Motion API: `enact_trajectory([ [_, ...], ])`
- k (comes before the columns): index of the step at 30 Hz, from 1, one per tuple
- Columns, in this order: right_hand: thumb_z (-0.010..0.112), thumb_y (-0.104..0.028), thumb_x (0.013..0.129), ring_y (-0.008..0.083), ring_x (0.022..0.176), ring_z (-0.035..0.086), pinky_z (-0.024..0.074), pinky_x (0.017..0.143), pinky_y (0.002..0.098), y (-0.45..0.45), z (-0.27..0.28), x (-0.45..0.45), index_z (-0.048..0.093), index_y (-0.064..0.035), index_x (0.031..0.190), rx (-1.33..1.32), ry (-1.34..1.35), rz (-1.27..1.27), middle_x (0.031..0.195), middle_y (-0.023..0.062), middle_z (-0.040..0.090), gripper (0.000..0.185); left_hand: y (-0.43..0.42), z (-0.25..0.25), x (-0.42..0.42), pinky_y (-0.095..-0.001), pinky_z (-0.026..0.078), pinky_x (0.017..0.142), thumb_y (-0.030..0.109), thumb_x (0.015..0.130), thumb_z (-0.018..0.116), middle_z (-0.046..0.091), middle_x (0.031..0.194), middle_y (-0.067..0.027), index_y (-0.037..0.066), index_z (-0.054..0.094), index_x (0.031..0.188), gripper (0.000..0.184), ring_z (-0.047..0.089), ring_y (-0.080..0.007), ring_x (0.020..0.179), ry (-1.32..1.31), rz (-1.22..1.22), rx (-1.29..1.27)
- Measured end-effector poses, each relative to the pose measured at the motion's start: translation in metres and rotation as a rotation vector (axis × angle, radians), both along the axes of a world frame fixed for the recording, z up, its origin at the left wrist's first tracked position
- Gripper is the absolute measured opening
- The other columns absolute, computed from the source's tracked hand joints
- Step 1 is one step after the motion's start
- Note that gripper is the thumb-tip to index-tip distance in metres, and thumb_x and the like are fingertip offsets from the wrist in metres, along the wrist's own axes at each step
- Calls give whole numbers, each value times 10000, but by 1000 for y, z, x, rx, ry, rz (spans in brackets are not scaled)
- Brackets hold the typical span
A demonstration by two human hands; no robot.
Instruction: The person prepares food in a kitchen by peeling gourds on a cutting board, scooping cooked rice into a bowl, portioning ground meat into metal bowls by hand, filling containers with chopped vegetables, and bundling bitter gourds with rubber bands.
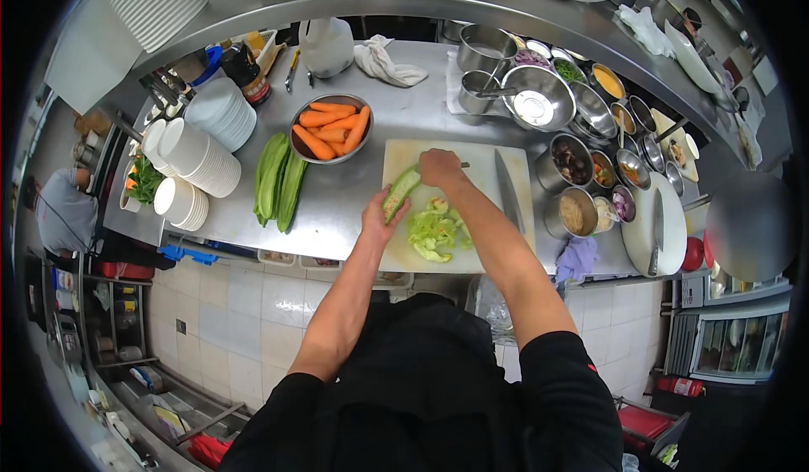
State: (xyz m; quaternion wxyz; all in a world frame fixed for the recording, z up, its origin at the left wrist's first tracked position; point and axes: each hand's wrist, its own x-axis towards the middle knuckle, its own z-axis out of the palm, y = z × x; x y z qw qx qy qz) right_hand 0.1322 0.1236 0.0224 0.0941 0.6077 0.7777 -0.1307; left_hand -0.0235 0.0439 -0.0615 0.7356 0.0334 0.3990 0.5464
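My left hand (pixel 387 217) is wrapped round the lower end of a long green vegetable (pixel 400 192), which looks like a cucumber cut open lengthwise, its pale seedy inside facing up. Over its far end my right hand (pixel 441 168) is closed in a fist. A short dark tip sticks out to the right of that fist; the rest of what it holds is hidden. Beneath both hands lies a pale cutting board (pixel 404 253). On it sit a heap of light green scraps (pixel 434 229) and, to the right, a large knife (pixel 508 187) with its blade lengthwise.
Left of the board are a metal bowl of carrots (pixel 330 130) and several long green vegetables (pixel 281 181). White bowls (pixel 198 156) stand stacked farther left. Metal containers (pixel 563 164) crowd the right, beside a second knife (pixel 656 232) on a round white board. A steel shelf (pixel 354 4) overhangs the back.
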Motion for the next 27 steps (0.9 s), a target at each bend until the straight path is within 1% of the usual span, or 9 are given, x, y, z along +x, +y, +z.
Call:
enact_trajectory([
  [4, 620, -197, 732, 295, 952, 647, 514, 819, 402, -2, -11, -7, 703, -88, 938, 7, 47, 99, 954, 133, 684, 248, 1, -5, 4, -403, 542, 873, 171, 938, 513, 594, 1112, -151, 0, 527, 1185, 301, 605, -291, 995, -36, -13, 23],
  [7, 620, -180, 708, 309, 936, 640, 510, 807, 408, -16, -18, -6, 710, -115, 928, -14, 225, 119, 930, 142, 681, 247, 1, 1, 4, -396, 547, 853, 184, 928, 532, 598, 1107, -144, 1, 537, 1182, 312, 612, -274, 973, 14, -11, 18],
  [10, 608, -169, 667, 360, 821, 628, 499, 745, 449, -25, -27, -3, 705, -127, 867, 49, 362, 157, 801, 166, 657, 226, 3, 4, 10, -389, 541, 826, 202, 928, 525, 602, 1101, -128, 11, 539, 1188, 323, 610, -246, 965, 74, -49, 23],
  [13, 631, -193, 655, 360, 809, 630, 498, 740, 454, -38, -26, 2, 703, -133, 878, 47, 416, 177, 796, 159, 660, 242, 4, 3, 14, -362, 524, 762, 217, 920, 531, 612, 1084, -96, 37, 559, 1181, 318, 609, -217, 944, 134, -85, 1],
  [16, 665, -230, 634, 355, 840, 630, 493, 751, 455, -52, -26, 4, 697, -116, 899, 153, 533, 233, 828, 164, 661, 290, 9, -2, 21, -327, 495, 696, 226, 909, 548, 622, 1053, -62, 64, 588, 1163, 303, 605, -193, 930, 192, -119, -18],
  [19, 701, -261, 621, 328, 914, 628, 496, 807, 429, -54, -26, 1, 699, -119, 954, 63, 429, 209, 937, 146, 672, 362, 10, 1, 23, -295, 464, 647, 229, 900, 561, 631, 1013, -40, 88, 615, 1128, 273, 603, -177, 914, 240, -139, -44],
  [20, 699, -265, 620, 330, 913, 627, 495, 805, 430, -55, -26, 0, 698, -115, 945, 59, 448, 199, 932, 148, 671, 358, 10, 4, 22, -285, 453, 632, 230, 897, 564, 634, 1000, -35, 97, 623, 1114, 262, 604, -173, 907, 254, -137, -56],
  [23, 683, -267, 622, 341, 893, 626, 495, 790, 436, -62, -28, -4, 692, -102, 914, 68, 515, 206, 903, 152, 667, 336, 10, 2, 22, -314, 486, 658, 218, 901, 558, 637, 962, -50, 66, 619, 1087, 247, 613, -180, 881, 234, -129, -42],
  [27, 656, -252, 648, 364, 812, 629, 500, 742, 456, -76, -29, -11, 674, -82, 856, 107, 560, 237, 822, 154, 665, 269, 22, -27, 15, -352, 515, 737, 193, 908, 547, 638, 982, -97, 2, 598, 1068, 254, 625, -202, 857, 92, -197, 61],
])
